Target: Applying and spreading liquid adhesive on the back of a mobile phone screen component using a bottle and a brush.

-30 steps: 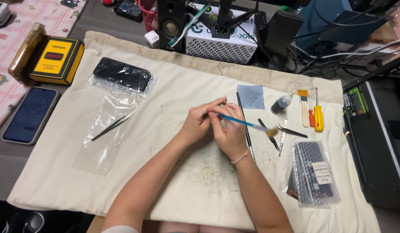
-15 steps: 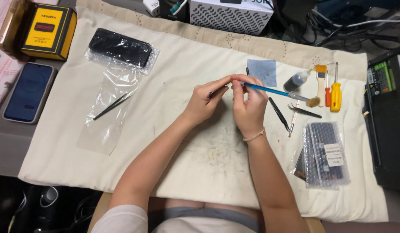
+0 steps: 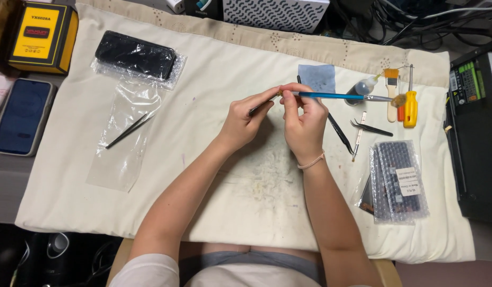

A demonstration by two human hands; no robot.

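My right hand (image 3: 304,119) grips a thin blue-handled brush (image 3: 336,96) that points right, its bristle tip over the tools at the right. My left hand (image 3: 245,119) pinches a small dark object (image 3: 256,110) at its fingertips, touching the brush's left end; what that object is cannot be told. Both hands meet above the middle of a cream cloth (image 3: 214,175) spread over the table.
A black phone in bubble wrap (image 3: 135,56) and a clear bag with tweezers (image 3: 128,130) lie at the left. A blue phone (image 3: 22,116) and yellow box (image 3: 41,36) sit beyond the cloth's left edge. Tweezers (image 3: 370,127), a yellow screwdriver (image 3: 410,103), a small bottle (image 3: 361,87) and a bubble-wrapped part (image 3: 397,180) lie at the right.
The view has tilted, so everything sits higher in the frame. Both hands stay together on the brush and small object, with little change in grip.
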